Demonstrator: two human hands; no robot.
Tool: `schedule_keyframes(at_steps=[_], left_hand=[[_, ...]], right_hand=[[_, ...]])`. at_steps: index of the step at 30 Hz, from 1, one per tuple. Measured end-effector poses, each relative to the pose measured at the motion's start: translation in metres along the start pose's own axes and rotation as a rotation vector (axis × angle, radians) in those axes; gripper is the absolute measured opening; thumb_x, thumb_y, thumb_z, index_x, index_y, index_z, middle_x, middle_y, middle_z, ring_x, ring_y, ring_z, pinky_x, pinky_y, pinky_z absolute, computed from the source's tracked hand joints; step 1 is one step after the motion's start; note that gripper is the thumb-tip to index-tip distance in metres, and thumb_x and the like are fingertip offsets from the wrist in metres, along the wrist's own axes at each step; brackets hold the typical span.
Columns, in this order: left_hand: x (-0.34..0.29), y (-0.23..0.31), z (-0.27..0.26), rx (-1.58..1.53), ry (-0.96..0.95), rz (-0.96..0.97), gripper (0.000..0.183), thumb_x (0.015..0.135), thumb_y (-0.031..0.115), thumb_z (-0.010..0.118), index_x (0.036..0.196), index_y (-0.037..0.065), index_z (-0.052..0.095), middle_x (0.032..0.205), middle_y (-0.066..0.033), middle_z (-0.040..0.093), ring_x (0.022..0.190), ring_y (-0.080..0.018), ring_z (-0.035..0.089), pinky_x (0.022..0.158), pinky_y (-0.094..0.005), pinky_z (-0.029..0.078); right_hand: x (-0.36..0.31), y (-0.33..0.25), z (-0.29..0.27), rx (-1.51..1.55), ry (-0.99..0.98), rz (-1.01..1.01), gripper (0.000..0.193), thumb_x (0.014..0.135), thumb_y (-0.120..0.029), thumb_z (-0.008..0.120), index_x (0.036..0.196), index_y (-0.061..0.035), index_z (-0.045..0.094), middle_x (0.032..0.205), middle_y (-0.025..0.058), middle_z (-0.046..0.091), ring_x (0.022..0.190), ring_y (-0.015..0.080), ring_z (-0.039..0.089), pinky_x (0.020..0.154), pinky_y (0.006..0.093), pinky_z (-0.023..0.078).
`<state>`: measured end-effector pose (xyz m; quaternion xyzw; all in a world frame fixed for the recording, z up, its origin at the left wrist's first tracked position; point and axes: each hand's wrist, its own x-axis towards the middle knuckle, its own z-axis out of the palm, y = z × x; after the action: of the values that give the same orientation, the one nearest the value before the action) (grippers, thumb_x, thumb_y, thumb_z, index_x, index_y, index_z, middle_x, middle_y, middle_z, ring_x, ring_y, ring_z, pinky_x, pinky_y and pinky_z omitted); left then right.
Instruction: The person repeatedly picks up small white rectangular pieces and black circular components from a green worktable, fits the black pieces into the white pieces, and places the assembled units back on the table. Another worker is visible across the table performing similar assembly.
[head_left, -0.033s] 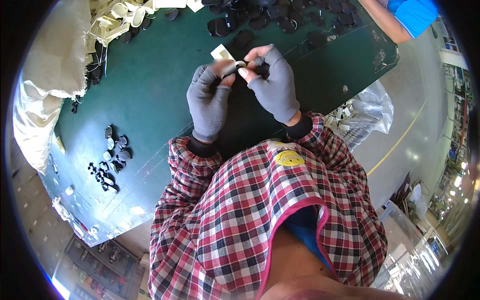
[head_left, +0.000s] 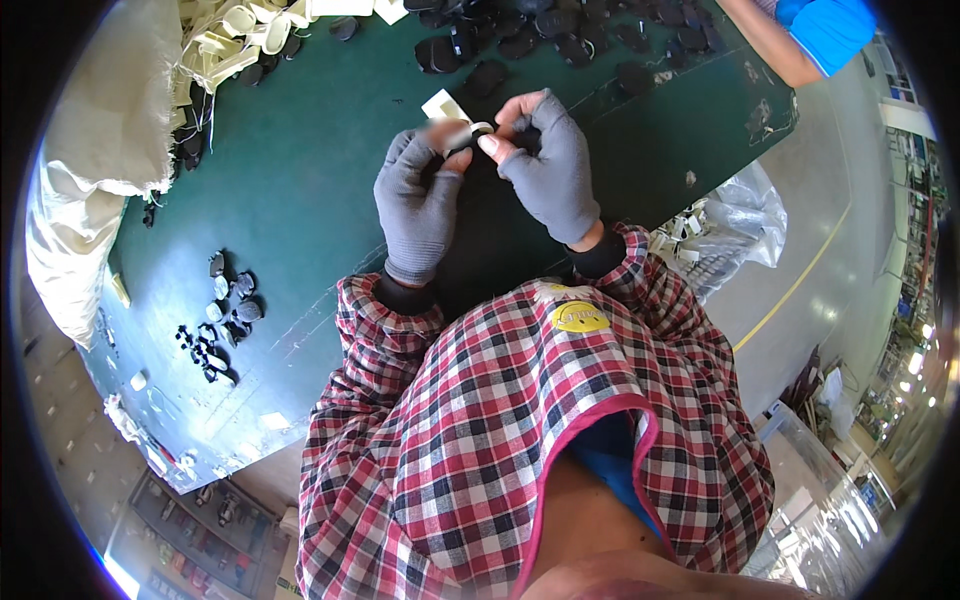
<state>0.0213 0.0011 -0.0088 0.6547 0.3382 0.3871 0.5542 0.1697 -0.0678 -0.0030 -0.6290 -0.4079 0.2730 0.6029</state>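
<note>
pinching a cream plastic piece [head_left: 441, 104] jutting past its fingers [head_left: 457, 160], the left hand [head_left: 415, 205] faces the right hand [head_left: 550, 172], whose thumb [head_left: 489, 146] is at the curved end [head_left: 482, 127], grip too small to tell.

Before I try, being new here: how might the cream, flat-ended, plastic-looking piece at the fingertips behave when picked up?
The cream piece is probably stiff: its squared end juts out without sagging. It seems light, held by the left hand's fingertips. That flat end makes rolling unlikely.
</note>
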Motion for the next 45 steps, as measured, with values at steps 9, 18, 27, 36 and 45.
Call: schedule_keyframes(at_steps=[9, 18, 27, 36, 45], left_hand=[[-0.001, 0.008, -0.001, 0.147, -0.027, 0.063, 0.028, 0.086, -0.002, 0.074, 0.114, 0.003, 0.073, 0.089, -0.0071, 0.059, 0.079, -0.0177, 0.058, 0.075, -0.0263, 0.047], [-0.007, 0.011, -0.001, -0.140, 0.061, -0.109, 0.015, 0.088, -0.003, 0.072, 0.103, 0.000, 0.070, 0.089, -0.0057, 0.063, 0.078, -0.0119, 0.059, 0.074, -0.0258, 0.048], [-0.004, 0.009, -0.004, 0.102, 0.049, -0.067, 0.009, 0.089, -0.002, 0.071, 0.099, -0.003, 0.072, 0.088, -0.0075, 0.065, 0.077, -0.0123, 0.061, 0.072, -0.0253, 0.049], [-0.008, 0.003, -0.009, -0.194, -0.032, -0.067, 0.034, 0.101, 0.006, 0.060, 0.134, 0.000, 0.059, 0.115, -0.0057, 0.063, 0.099, -0.0124, 0.059, 0.089, -0.0259, 0.047], [-0.009, 0.004, -0.011, -0.544, -0.037, -0.267, 0.022, 0.098, 0.011, 0.065, 0.117, 0.001, 0.066, 0.108, -0.0009, 0.067, 0.098, -0.0091, 0.058, 0.088, -0.0227, 0.043]], right_hand=[[0.010, 0.004, -0.001, -0.080, -0.031, -0.276, 0.018, 0.085, -0.002, 0.078, 0.100, -0.0065, 0.068, 0.092, 0.0042, 0.068, 0.082, 0.0160, 0.069, 0.074, 0.0268, 0.057], [0.006, 0.004, -0.006, -0.108, -0.151, -0.242, 0.011, 0.089, -0.007, 0.077, 0.097, -0.0027, 0.072, 0.091, 0.0037, 0.066, 0.080, 0.0132, 0.064, 0.072, 0.0255, 0.052], [0.009, -0.003, 0.001, -0.346, -0.029, -0.474, 0.023, 0.085, -0.007, 0.077, 0.107, -0.0060, 0.074, 0.104, 0.0081, 0.067, 0.090, 0.0240, 0.070, 0.079, 0.0323, 0.058], [-0.007, 0.009, 0.001, 0.084, -0.041, -0.022, 0.024, 0.094, -0.016, 0.071, 0.110, -0.0030, 0.058, 0.103, 0.0082, 0.063, 0.091, 0.0164, 0.066, 0.078, 0.0297, 0.054], [-0.004, 0.008, 0.003, -0.136, -0.127, -0.247, 0.036, 0.080, -0.005, 0.083, 0.107, -0.0027, 0.060, 0.101, 0.0092, 0.064, 0.087, 0.0192, 0.070, 0.076, 0.0296, 0.059]])
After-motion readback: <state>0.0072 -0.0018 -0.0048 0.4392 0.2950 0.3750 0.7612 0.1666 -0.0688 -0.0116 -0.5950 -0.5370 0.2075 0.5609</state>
